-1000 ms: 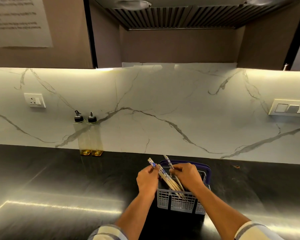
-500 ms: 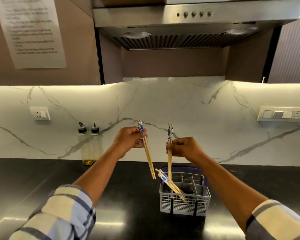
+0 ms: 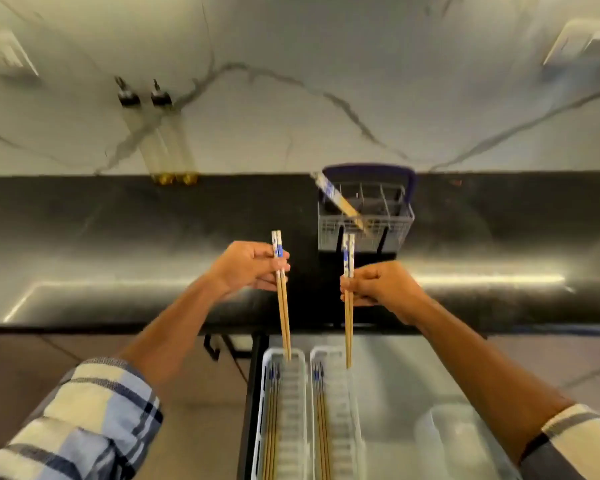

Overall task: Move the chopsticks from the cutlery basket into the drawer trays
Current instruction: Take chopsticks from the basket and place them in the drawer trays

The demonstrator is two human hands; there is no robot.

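My left hand (image 3: 245, 268) grips a pair of wooden chopsticks (image 3: 283, 317) with blue-and-white tops, held upright, tips over the left white tray (image 3: 293, 393). My right hand (image 3: 378, 285) grips a second pair of chopsticks (image 3: 348, 337), tips over the right white tray (image 3: 340, 403). Both trays lie side by side in the open drawer and each holds several chopsticks along its left side. The grey cutlery basket (image 3: 392, 223) with a purple handle stands on the dark counter beyond my hands, with chopsticks (image 3: 336, 199) leaning in it.
Two oil bottles (image 3: 163, 147) stand against the marble backsplash at the left. A clear container (image 3: 454, 434) sits in the drawer right of the trays. The dark counter edge (image 3: 118, 329) runs across above the drawer. A socket and a switch plate are on the wall.
Both hands have come down from above the basket toward me, each with a pair of chopsticks, now over the drawer trays. The view has tipped down to show the open drawer.
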